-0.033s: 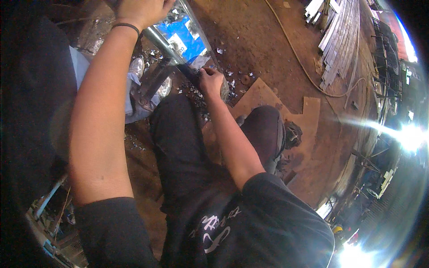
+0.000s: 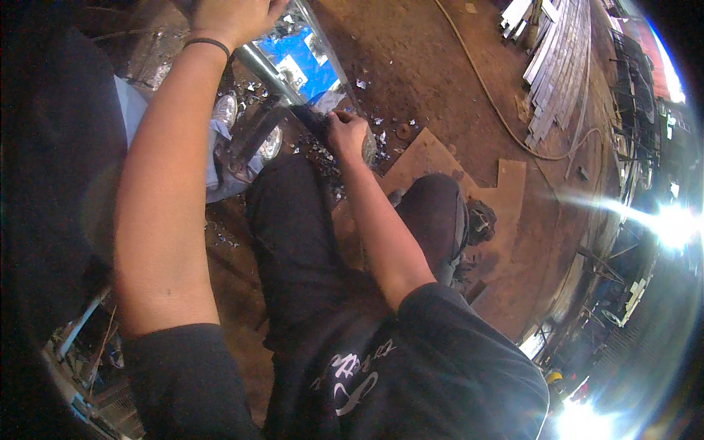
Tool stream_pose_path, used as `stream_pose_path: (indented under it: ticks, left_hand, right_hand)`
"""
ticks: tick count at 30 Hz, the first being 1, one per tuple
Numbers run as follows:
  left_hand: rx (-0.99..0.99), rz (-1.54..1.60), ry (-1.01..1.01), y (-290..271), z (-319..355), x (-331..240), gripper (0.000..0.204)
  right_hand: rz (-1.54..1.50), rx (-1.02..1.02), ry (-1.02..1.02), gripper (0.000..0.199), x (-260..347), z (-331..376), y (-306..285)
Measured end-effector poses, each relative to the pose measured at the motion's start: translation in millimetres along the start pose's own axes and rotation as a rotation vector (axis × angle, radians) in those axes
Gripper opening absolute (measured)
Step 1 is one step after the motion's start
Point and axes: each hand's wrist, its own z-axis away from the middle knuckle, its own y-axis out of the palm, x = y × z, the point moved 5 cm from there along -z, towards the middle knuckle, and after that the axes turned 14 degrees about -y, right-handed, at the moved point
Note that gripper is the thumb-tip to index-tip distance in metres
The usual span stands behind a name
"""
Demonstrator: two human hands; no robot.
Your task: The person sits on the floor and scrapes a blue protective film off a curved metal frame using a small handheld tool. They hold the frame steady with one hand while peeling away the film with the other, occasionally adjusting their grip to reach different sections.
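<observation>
At the top, my left hand [image 2: 236,20] rests at the upper end of a dark round bar [image 2: 265,67]; its fingertips run out of the picture. Beside the bar lies a shiny panel with a bright blue sheet [image 2: 317,72] bearing pale patches. My right hand [image 2: 347,136] is closed in a pinch at the bar's lower end. Just above its fingertips is a crumpled, clear-looking piece of film [image 2: 328,101]. What the pinch holds is too small to make out.
Small pale scraps [image 2: 315,152] litter the brown ground. Flat brown sheets [image 2: 429,163] lie by my right knee. A hose [image 2: 488,95] curves toward a stack of long pale strips [image 2: 561,70]. At left are light blue cloth [image 2: 132,110] and silvery shoe-like shapes [image 2: 270,144].
</observation>
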Motion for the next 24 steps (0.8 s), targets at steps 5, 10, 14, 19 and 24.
stream_pose_path:
  ticks: [5, 10, 14, 19, 24]
  left_hand:
    - [0.004, 0.017, -0.005, -1, -1, -1, 0.06]
    - [0.004, -0.006, -0.004, 0, -1, -2, 0.06]
    - [-0.019, -0.003, 0.011, 0, 2, 0, 0.06]
    - [0.0, -0.006, 0.001, 1, -1, -3, 0.059]
    - [0.004, 0.002, -0.001, 1, -1, -1, 0.059]
  right_hand:
    - [0.128, 0.064, -0.072, 0.026, -4, -16, 2]
    - [0.278, 0.087, -0.074, 0.029, 6, -21, 4]
    - [0.35, 0.079, -0.093, 0.034, 22, -17, 10]
    - [0.286, 0.141, 0.036, 0.042, 17, -20, 11]
    - [0.268, 0.112, 0.046, 0.044, 14, -20, 16]
